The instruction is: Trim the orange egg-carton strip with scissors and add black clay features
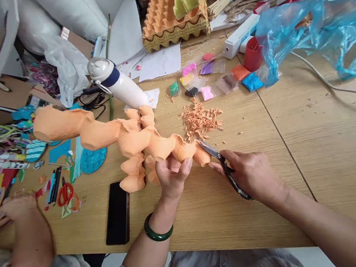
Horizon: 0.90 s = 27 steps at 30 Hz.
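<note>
Left grip [173, 179] on carton strip [159, 147], right grip [256, 174] on scissors [226, 170], scraps [201, 120] beyond

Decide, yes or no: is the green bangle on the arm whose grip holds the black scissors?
No, the bangle circles the left wrist, while the right grip holds the black scissors.

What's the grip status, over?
Left grip holding orange carton strip. Right grip on scissors, blades at strip's end. Orange scraps piled just beyond.

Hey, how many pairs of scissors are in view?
2: black-handled scissors in the right hand, at the end of the orange carton strip, and red-handled scissors on the table at left, beside pens. Others may be hidden.
</note>
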Each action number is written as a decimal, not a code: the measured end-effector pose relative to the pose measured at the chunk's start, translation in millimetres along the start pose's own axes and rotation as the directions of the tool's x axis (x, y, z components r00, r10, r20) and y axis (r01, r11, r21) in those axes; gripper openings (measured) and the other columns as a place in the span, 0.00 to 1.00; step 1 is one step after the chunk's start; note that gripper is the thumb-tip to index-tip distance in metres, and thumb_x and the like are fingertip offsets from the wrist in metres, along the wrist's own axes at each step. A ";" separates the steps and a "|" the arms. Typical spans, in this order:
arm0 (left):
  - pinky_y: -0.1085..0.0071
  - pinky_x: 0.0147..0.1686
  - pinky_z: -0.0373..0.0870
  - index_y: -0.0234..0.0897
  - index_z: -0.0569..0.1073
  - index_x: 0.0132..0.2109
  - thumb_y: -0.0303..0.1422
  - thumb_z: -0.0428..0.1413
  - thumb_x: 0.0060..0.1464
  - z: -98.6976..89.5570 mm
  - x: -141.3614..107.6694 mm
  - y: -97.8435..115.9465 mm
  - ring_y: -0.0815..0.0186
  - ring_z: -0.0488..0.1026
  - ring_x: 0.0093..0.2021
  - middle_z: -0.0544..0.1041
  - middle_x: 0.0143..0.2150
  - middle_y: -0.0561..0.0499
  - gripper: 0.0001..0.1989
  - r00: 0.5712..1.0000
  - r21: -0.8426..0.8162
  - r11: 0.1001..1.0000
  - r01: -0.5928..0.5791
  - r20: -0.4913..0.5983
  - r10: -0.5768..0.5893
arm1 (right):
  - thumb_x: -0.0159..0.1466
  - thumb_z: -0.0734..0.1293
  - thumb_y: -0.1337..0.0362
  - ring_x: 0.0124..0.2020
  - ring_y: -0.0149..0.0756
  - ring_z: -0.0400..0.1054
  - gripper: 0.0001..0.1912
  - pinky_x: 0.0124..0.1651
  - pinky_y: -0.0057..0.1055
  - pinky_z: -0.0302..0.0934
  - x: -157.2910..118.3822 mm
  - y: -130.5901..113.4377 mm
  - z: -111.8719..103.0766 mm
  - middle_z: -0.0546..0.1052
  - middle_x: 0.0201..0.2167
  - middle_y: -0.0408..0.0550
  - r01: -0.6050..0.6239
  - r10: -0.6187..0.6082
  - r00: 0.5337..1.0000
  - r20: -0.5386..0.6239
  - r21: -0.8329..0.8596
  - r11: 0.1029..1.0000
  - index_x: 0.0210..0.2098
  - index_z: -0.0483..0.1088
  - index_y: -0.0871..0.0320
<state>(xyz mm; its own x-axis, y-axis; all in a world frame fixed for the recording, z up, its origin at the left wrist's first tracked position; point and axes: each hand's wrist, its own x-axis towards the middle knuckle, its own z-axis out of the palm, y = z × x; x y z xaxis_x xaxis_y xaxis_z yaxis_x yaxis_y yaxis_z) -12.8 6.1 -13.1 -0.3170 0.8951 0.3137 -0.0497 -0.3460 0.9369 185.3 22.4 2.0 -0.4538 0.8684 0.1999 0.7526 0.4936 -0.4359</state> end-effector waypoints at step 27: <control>0.58 0.60 0.74 0.46 0.77 0.58 0.45 0.70 0.47 -11.6 17.8 -5.1 0.54 0.75 0.59 0.80 0.55 0.46 0.31 0.984 -0.065 0.982 0.176 0.023 -0.175 | 0.70 0.51 0.32 0.19 0.32 0.61 0.38 0.27 0.31 0.45 10.1 6.4 -9.8 0.70 0.19 0.47 -0.012 -0.034 0.985 0.172 0.261 0.965 0.30 0.72 0.57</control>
<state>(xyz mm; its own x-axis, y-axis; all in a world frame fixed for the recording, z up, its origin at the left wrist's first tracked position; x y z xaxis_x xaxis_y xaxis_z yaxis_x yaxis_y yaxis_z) -29.2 20.5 -14.2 -0.2813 0.9480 0.1485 -0.1662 -0.2006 0.9655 190.2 34.7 9.9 -0.5543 0.8301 0.0608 0.6074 0.4534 -0.6523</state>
